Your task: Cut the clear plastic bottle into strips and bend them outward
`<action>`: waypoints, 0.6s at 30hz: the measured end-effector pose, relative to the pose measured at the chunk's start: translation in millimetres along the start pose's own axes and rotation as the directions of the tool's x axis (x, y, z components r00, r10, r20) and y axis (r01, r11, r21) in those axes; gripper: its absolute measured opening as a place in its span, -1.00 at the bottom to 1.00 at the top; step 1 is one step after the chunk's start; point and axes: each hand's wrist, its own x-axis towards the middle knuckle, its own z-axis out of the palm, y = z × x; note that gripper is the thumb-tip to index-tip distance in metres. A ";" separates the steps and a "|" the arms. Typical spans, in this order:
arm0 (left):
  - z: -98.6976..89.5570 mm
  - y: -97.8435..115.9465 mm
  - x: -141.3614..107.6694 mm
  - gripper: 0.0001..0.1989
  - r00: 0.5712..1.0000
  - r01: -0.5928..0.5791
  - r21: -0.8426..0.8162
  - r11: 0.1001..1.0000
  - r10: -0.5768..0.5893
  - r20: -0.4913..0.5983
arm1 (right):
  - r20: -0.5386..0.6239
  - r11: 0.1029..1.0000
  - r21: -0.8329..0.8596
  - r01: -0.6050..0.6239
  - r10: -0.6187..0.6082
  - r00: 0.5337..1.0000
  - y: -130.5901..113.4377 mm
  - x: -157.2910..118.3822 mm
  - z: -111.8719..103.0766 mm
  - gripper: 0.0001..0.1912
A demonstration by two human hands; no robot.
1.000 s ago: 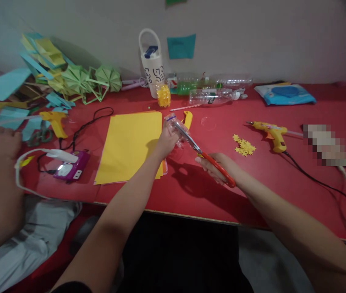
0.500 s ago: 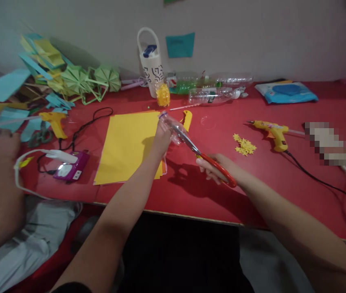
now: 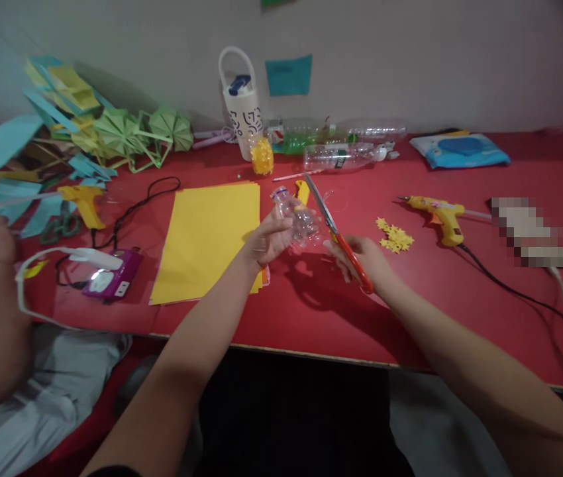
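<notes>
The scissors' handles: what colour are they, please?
The handles are mainly red, best seen in the head view.

Dim lt, dark top-R corner, soft shadows on tbl (image 3: 281,324), sl. blurry.

Paper stack (image 3: 206,245) left of scissors (image 3: 330,222), star pile (image 3: 395,238) right, glue gun (image 3: 438,211) farther right, bottles (image 3: 334,158) behind

1. Scissors (image 3: 343,248): smooth metal blades, glossy red plas. handles.
2. Btl pc (image 3: 306,226): clear, shiny plas.
3. Counter (image 3: 460,301): smooth red top w/ slight sheen.
4. Yellow sheets (image 3: 206,238), nr front edge: smooth matt paper.
5. Soft pack (image 3: 460,151), nr back edge: crinkly, glossy plas. film.
</notes>
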 end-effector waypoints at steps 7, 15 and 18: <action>-5.7 -6.4 5.6 -0.64 0.991 0.099 0.000 0.995 -0.098 -0.091 | -0.024 0.997 -0.065 0.043 -0.045 0.999 1.9 0.0 3.9 -0.38; -2.0 -5.2 5.3 -0.68 0.992 0.076 0.060 0.995 -0.069 -0.110 | -0.071 0.978 -0.176 0.109 -0.124 0.990 5.0 -2.1 5.0 -0.42; -0.8 -4.2 4.8 -0.65 0.992 0.116 0.032 0.993 -0.114 -0.056 | -0.080 0.974 -0.195 0.111 -0.129 0.988 4.3 -2.2 4.9 -0.42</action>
